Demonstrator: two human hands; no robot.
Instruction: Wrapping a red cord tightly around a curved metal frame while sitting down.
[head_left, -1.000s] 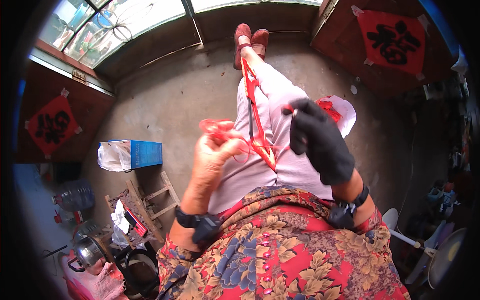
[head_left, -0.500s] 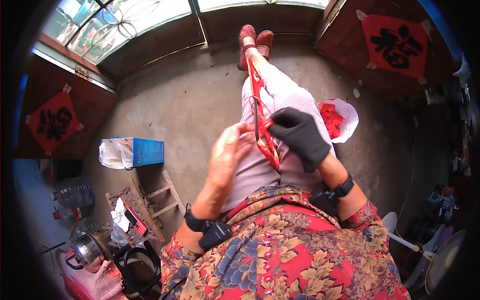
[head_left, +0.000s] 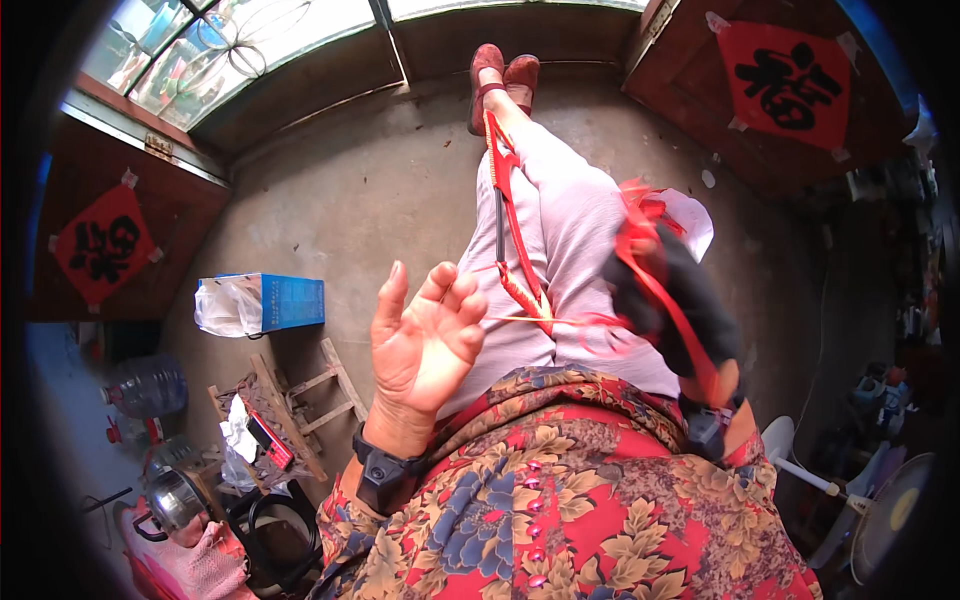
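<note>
Well to the left of the bare fingers, a clear plastic bottle point(head_left: 147, 386) lies above a steel pot point(head_left: 178, 503). Nearer them, a wooden stool point(head_left: 265, 372) bears a red phone point(head_left: 271, 443), and a blue box point(head_left: 293, 303) with a white plastic bag stands on the floor point(head_left: 345, 200). The left hand point(head_left: 418, 350) turns its palm upward, thumb well apart, fingers wide and loosely curled, gripping nothing visible. Just right of these fingers, on the lap, lies a long red strapped piece point(head_left: 521, 294) with orange cord edging and a black rod point(head_left: 500, 225). A thin orange strand point(head_left: 515, 319) crosses its lower end, running from beside the bare fingers toward blurred red loops near the gloved ones. The right hand point(head_left: 697, 297), in a black glove, has a red ribbon point(head_left: 690, 335) draped across it; blur hides its fingertips, so I cannot tell whether they pinch it. Beyond those fingers sits a white container point(head_left: 697, 225) with red material; far right of them stands a fan point(head_left: 895, 510).
</note>
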